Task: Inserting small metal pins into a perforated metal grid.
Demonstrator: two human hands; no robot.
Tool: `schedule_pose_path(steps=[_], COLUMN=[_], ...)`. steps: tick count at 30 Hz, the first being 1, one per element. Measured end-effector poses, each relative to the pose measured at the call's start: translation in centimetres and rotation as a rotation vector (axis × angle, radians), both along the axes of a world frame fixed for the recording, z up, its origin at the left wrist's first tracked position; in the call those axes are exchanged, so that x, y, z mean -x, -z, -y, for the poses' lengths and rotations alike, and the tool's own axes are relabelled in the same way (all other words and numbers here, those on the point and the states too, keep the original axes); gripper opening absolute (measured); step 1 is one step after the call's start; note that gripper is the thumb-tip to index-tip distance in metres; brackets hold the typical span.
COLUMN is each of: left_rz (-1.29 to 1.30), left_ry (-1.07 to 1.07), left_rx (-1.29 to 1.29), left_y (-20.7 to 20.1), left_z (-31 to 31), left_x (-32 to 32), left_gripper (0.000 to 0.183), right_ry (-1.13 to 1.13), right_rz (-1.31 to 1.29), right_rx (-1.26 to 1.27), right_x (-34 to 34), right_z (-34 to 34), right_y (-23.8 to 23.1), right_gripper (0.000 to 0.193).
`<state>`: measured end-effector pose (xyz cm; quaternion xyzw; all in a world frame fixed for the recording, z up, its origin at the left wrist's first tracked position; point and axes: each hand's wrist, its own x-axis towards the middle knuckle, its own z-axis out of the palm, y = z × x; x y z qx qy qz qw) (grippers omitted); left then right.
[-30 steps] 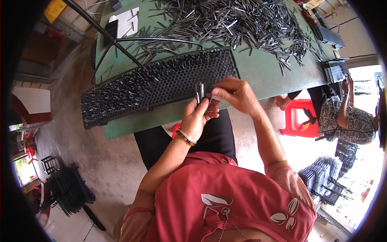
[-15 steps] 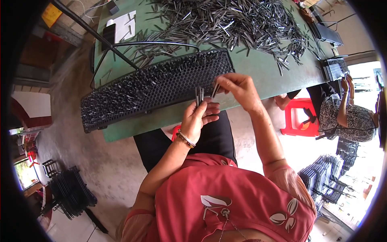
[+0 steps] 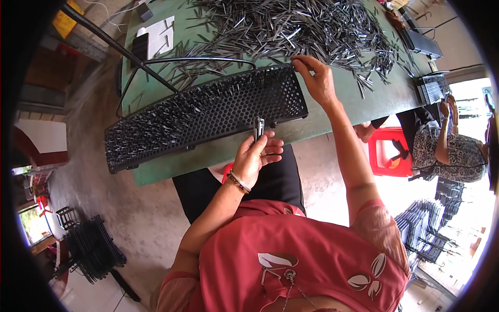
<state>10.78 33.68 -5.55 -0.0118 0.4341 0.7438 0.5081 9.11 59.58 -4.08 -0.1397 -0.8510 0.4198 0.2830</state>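
Note:
A long black tray point(image 3: 228, 112) full of round holes lies tilted along the table's near edge. Its left part is thick with upright dark metal strips point(image 3: 150, 122), while many holes toward the right show bare. Just in front of its near rim, my left hand point(image 3: 253, 156) pinches a small bundle of metal strips point(image 3: 259, 127) between thumb and forefinger, the other fingers loosely spread. My right hand point(image 3: 319, 83) is at the tray's far right corner, thumb and forefinger pressed together; what they hold, if anything, is too small to make out.
A large loose heap of metal strips point(image 3: 306, 31) covers the back of the green table point(image 3: 358, 106). A black bent metal frame point(image 3: 200, 58) stands behind the tray. White paper point(image 3: 158, 39) lies back left. At right, another person point(image 3: 447, 151) sits near a red stool point(image 3: 387, 151).
My right hand has moved from beside the left hand, with strips in its fingers, up to the tray's far right corner. My left hand keeps its bundle nearly in place.

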Motion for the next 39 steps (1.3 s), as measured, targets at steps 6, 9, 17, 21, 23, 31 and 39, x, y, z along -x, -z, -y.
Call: schedule_pose_path(steps=[6,9,17,21,23,31,39], left_rz=[0.1,0.056,0.089,0.025,0.018,-0.004,-0.002], left_ry=[0.01,0.031,-0.01,-0.01,-0.01,0.035,-0.02], left_rx=[-0.011,-0.039,-0.029,0.005,0.006,0.017,-0.077], left_y=[0.9,0.9,1.7,1.7,2.0,1.1,0.4], left_z=[0.3,0.5,0.7,0.8,0.8,0.8,0.9], left_x=[0.7,0.9,1.0,1.1,1.1,0.9,0.8], left_gripper=[0.029,0.029,0.029,0.028,0.027,0.029,0.03], right_ry=[0.005,0.01,-0.14,-0.067,-0.061,-0.106,-0.048], right_rz=[0.002,-0.012,-0.097,-0.102,-0.101,-0.129,-0.07], right_rx=[-0.023,-0.01,-0.303,-0.219,-0.239,-0.476,-0.152], right_x=[-0.1,-0.2,0.0,-0.3,-0.3,-0.6,-2.2], right_z=[0.0,0.2,0.2,0.7,0.8,0.9,3.7], right_y=[0.3,0.4,0.7,1.0,1.2,1.3,-1.3], right_gripper=[0.019,0.019,0.017,0.018,0.019,0.021,0.019])
